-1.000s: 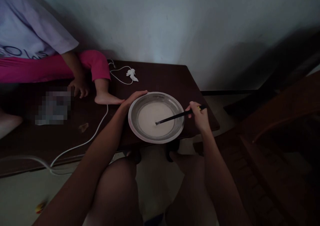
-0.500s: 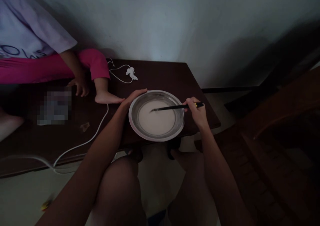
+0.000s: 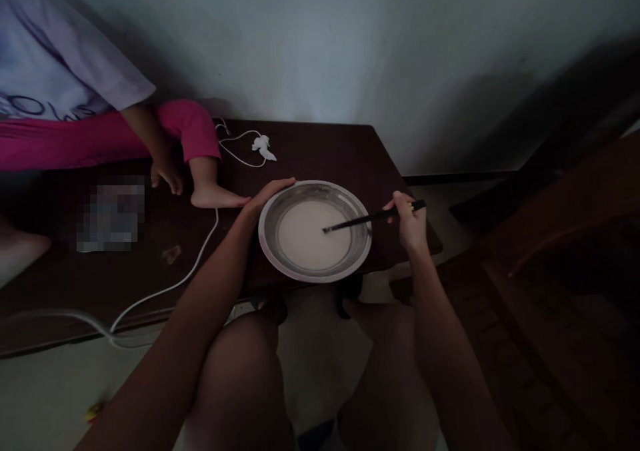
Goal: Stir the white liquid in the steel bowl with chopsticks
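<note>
A wide metal bowl [image 3: 266, 248] sits at the near edge of the dark wooden bench. Inside it lies a pool of off-white liquid [image 3: 307, 248], like a thin batter. Against the bowl's far left rim, my left hand [image 3: 267, 193] grips its side, with most fingers hidden behind the rim. Closed around black chopsticks [image 3: 363, 219] with yellow bands, my right hand [image 3: 411, 226] is just right of the bowl. The chopsticks slant down to the left over the rim, their tips in the liquid.
On the left a person in pink trousers [image 3: 197, 131] sits on the bench [image 3: 340, 148], one foot close to my left wrist. A blurred-out item [image 3: 113, 214] lies before them. White cables [image 3: 197, 271] cross the bench, near a crumpled white tissue [image 3: 263, 147]. Wooden furniture [image 3: 525, 258] stands right.
My right hand has moved right, drawing the chopstick tips toward the middle of the liquid. My left hand stays on the bowl. The other person's hand has shifted slightly away from the blurred item.
</note>
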